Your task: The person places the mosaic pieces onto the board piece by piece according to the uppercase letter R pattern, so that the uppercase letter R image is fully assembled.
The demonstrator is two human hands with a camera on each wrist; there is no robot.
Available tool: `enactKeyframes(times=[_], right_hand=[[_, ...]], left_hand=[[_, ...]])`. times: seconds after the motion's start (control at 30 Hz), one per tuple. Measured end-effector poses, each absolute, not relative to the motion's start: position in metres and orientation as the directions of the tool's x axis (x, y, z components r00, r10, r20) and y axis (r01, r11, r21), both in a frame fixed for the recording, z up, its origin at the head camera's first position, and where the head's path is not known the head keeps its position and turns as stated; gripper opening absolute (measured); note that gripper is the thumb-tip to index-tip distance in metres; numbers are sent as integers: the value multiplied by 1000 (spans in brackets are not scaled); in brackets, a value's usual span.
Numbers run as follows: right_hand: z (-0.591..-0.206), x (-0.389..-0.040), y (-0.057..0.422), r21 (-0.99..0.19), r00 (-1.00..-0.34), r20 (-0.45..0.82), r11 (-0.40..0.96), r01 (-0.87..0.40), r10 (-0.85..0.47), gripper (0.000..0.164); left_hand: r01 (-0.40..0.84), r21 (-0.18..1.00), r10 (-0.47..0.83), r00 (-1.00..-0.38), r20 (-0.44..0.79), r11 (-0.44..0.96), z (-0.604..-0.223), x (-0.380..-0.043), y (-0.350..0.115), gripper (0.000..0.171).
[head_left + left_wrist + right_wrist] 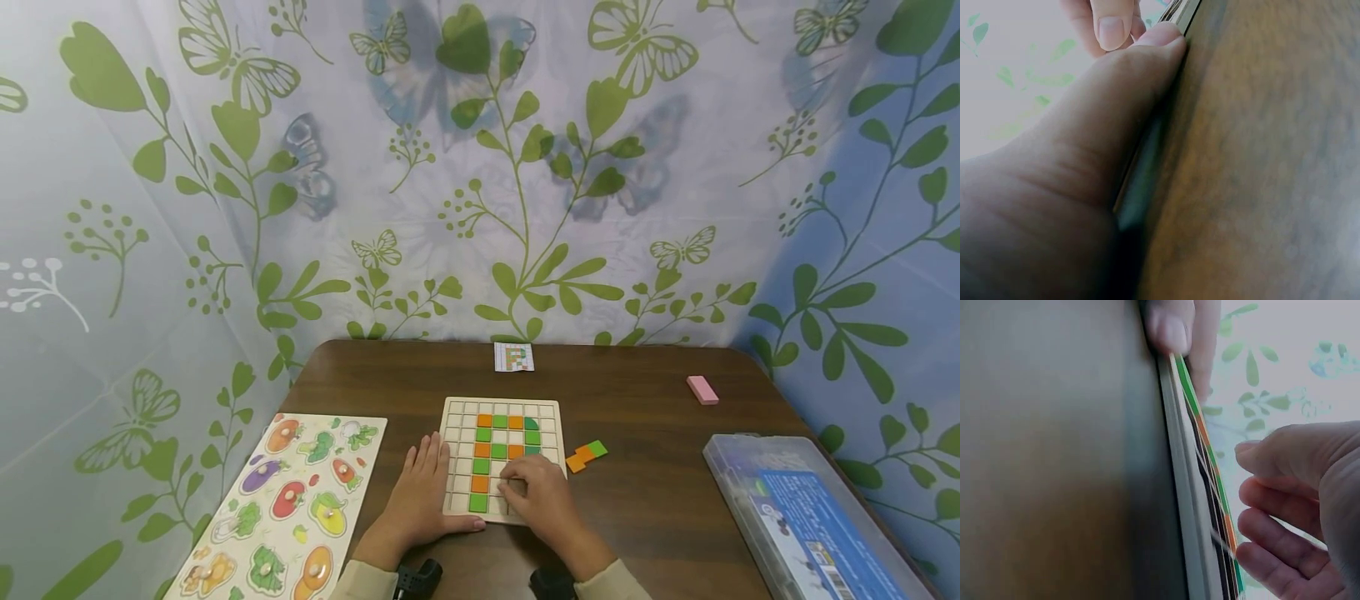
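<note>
A wooden grid board (pixel 459 492) lies on the table. Orange and green square tiles (pixel 480 467), with darker green pieces at one side, form a P-like shape on it. My left hand (pixel 422 492) rests at the board's left side, fingers extended, thumb along the near edge. In the left wrist view the thumb (pixel 1116 94) touches that edge. Over the board's lower right is my right hand (pixel 542 498), fingers loosely bent. Its thumb and fingers (pixel 1272 512) show no tile between them in the right wrist view. Loose orange and green tiles (pixel 587 456) lie right of the board.
A small pattern card (pixel 514 357) lies at the table's back. On the left is a vegetable puzzle board (pixel 300 454). A pink block (pixel 702 390) and a clear plastic case (pixel 738 475) with a blue label are on the right. A printed curtain (pixel 465 208) surrounds the table (pixel 637 500).
</note>
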State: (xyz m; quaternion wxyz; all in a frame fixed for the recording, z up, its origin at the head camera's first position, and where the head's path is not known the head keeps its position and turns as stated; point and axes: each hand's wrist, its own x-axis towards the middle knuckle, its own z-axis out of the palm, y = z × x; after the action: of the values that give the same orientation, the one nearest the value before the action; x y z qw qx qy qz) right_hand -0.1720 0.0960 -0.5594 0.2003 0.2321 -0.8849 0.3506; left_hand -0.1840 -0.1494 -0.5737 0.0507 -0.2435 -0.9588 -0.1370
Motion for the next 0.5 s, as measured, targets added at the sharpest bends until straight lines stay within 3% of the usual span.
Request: enactKeyframes(times=[0.23,0.5], right_hand=[[-559,-187,126,-544,-836,525,693,-472,-157,18],[-565,-200,180,-591,-903,430,749,-299,-21,26]], left_hand=[[500,280,457,-865,209,819,-579,-184,-151,138],[462,244,440,-887,142,853,-578,-185,-149,139]])
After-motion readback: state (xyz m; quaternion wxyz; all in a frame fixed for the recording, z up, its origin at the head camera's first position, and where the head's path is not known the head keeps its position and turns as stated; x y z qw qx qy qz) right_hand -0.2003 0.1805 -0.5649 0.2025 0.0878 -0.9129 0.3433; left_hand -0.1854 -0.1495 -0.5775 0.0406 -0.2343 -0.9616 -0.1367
